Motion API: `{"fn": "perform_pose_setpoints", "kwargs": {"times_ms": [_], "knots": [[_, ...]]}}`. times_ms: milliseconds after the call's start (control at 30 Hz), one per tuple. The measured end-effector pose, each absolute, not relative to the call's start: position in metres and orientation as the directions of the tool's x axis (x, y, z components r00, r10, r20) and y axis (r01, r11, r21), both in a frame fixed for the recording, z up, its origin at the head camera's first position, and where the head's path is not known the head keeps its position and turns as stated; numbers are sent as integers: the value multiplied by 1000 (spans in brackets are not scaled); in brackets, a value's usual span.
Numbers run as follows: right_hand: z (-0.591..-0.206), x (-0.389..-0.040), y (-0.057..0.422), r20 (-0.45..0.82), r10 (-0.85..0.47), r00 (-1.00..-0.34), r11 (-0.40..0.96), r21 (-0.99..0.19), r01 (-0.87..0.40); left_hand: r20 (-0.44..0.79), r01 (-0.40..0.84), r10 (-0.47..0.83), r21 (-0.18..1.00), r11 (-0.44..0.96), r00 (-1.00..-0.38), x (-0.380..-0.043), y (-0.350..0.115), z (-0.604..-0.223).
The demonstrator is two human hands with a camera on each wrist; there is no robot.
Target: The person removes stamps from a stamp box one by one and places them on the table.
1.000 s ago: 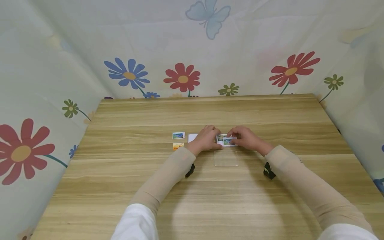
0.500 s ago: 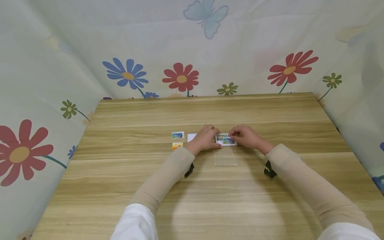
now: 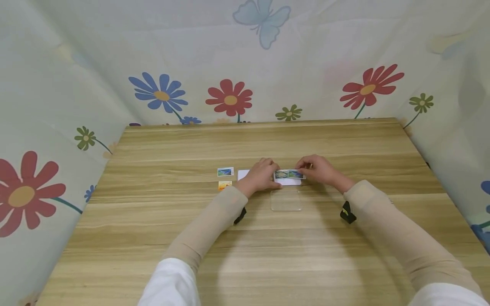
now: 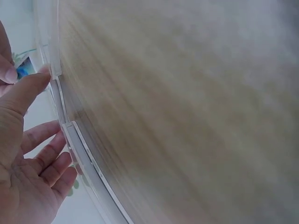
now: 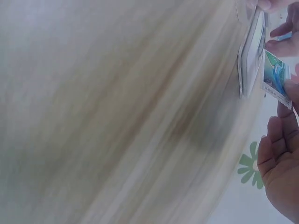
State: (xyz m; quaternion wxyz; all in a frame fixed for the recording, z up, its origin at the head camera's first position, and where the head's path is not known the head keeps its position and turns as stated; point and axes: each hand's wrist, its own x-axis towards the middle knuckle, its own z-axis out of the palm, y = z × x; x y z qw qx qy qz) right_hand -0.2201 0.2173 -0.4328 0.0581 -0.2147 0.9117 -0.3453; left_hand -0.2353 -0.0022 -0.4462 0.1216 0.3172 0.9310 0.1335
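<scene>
One stamp [image 5: 275,77] is pinched between the thumb and fingers of the right hand [image 3: 319,170], over the right part of a white case [image 3: 289,182]. Another stamp [image 3: 281,174] is seen at the case's left. The case is gripped across its edges by the left hand [image 3: 261,175]. Nearer, a clear plate [image 3: 286,201] is laid on the table [image 3: 268,263]; farther left, a blue-green stamp [image 3: 225,171] and a yellow stamp [image 3: 224,185].
</scene>
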Motion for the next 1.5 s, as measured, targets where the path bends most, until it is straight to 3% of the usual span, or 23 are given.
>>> {"fn": "perform_pose_setpoints", "kwargs": {"times_ms": [833, 1500], "knots": [[-429, -233, 251, -18, -342, -940, 733, -631, -254, -150, 586, 630, 258, 769, -762, -233, -3, -441], [-447, -237, 257, 12, -352, -936, 744, -604, -287, -138, 586, 634, 273, 763, -761, -232, -2, -446]]}}
